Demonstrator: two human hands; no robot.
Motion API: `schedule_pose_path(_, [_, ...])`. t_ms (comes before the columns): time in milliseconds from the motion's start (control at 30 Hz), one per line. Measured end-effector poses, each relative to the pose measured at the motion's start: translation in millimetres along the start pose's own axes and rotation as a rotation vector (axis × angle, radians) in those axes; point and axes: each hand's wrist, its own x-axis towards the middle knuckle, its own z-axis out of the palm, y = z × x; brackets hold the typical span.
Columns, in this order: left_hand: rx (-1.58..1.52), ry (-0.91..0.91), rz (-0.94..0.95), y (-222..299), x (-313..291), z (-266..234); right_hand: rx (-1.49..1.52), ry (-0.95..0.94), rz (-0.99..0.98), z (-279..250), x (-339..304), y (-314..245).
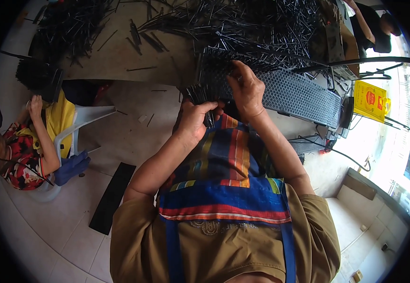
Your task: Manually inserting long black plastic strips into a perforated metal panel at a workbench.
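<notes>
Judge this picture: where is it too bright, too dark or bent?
Head view: glare washes out the far-right opening; head view: the upper-left heap of black sticks partly merges into darkness; head view: seams in the tiled floor curve near the rim.

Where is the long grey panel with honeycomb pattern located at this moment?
In the head view, the panel is upper right of centre, below the heap of black sticks and left of the yellow bag; the right hand is near it.
</notes>
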Motion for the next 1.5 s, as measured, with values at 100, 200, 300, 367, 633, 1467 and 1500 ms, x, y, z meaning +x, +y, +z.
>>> schedule_pose_path(100, [-0.017, -0.01, 0.011, -3, 2, -1, -0.013, -0.003, -0.023, 1, 5, 2])
schedule_pose_path(200, [-0.008, -0.004, 0.017, -7, 5, -2, -0.11, -0.031, -0.084, 4, 16, 6])
schedule_pose_path(300, [-0.011, 0.024, 0.013, -7, 5, -3, -0.164, -0.071, -0.084, 2, 30, 2])
schedule_pose_path(367, [-0.022, 0.023, 0.006, -7, 4, -4, -0.207, -0.114, -0.086, -2, 33, -1])
schedule_pose_path(633, [-0.007, -0.075, -0.006, -4, -4, 9, 0.777, -0.358, 0.645, -19, -3, 7])
schedule_pose_path(1467, [0.024, 0.016, 0.003, -10, 4, 8, -0.206, -0.034, -0.046, -12, 15, 7])
schedule_pose_path(1500, [0.024, 0.015, 0.002, -10, 4, 8, -0.255, -0.068, -0.036, -12, 14, 8])
